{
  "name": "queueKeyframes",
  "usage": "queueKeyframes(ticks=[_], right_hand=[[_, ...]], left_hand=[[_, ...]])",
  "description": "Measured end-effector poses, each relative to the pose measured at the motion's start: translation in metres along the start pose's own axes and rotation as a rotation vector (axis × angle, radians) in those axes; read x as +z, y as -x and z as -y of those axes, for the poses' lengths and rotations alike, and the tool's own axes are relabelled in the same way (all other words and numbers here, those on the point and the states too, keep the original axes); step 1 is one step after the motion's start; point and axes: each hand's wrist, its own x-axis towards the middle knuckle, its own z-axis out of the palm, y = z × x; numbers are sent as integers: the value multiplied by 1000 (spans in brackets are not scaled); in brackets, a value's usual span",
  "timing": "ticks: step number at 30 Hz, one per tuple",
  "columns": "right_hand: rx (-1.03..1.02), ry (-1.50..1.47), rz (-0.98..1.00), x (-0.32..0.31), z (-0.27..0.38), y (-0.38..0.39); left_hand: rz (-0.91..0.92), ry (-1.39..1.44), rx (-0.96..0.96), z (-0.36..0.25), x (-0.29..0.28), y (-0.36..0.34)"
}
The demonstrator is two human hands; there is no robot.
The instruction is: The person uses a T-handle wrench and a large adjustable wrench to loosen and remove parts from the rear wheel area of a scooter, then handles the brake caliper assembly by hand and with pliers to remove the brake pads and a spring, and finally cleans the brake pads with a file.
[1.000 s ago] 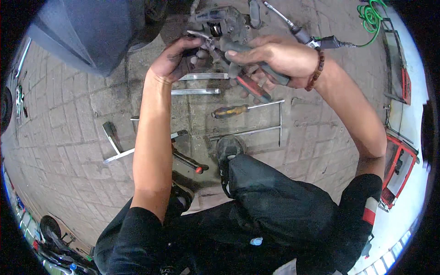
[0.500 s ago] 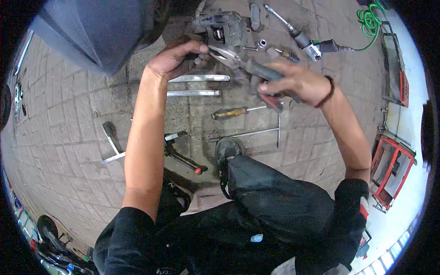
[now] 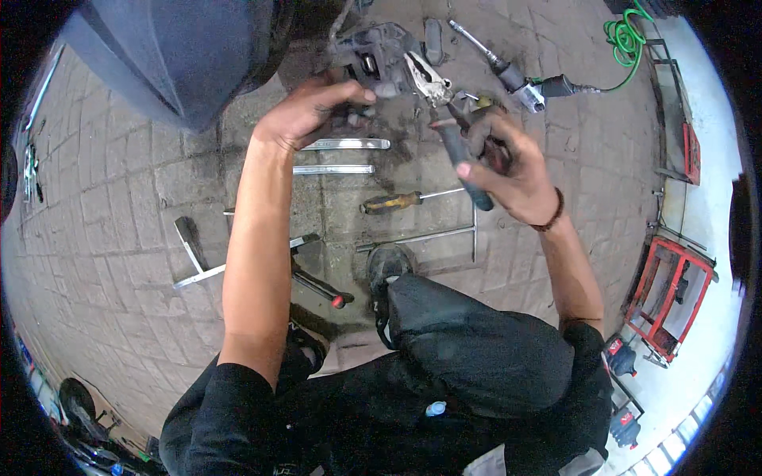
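My left hand (image 3: 313, 111) grips the lower edge of a grey metal brake caliper (image 3: 377, 51) lying on the paved ground. My right hand (image 3: 508, 163) is closed around the dark handles of a pair of pliers (image 3: 440, 103), whose silver jaws point up-left toward the caliper. Both forearms reach forward from my crouched body in black clothes.
Two flat silver wrenches (image 3: 341, 156), a yellow-handled screwdriver (image 3: 397, 202), a T-shaped bar (image 3: 452, 234) and a red-tipped tool (image 3: 321, 285) lie on the paving. A dark car body (image 3: 175, 55) is top left. A ratchet (image 3: 496, 63), green hose (image 3: 627, 36) and red stand (image 3: 667, 293) are at right.
My right hand has pulled back to the right from the caliper with the pliers. My left hand stays on the caliper.
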Motion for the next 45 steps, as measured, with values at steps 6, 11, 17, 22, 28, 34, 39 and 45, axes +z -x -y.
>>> queueKeyframes(ticks=[6,11,17,22,28,34,39,45], right_hand=[[-101,-338,-375,41,-37,2],[312,-447,-97,45,-66,22],[240,-527,-49,20,-55,15],[293,-835,33,1,-33,2],[5,-42,-57,4,-56,-12],[210,-211,-53,-1,-54,-16],[352,-519,0,4,-75,-14],[454,-532,-33,33,-108,-21]], left_hand=[[-229,-635,67,5,19,-11],[-391,-714,86,-1,58,-14],[-286,-725,161,-1,52,-25],[-311,-871,165,4,57,-44],[-323,-911,142,-1,63,-41],[-240,-656,91,-13,51,-12],[-188,-430,192,4,45,-30],[-215,-186,274,50,47,-68]])
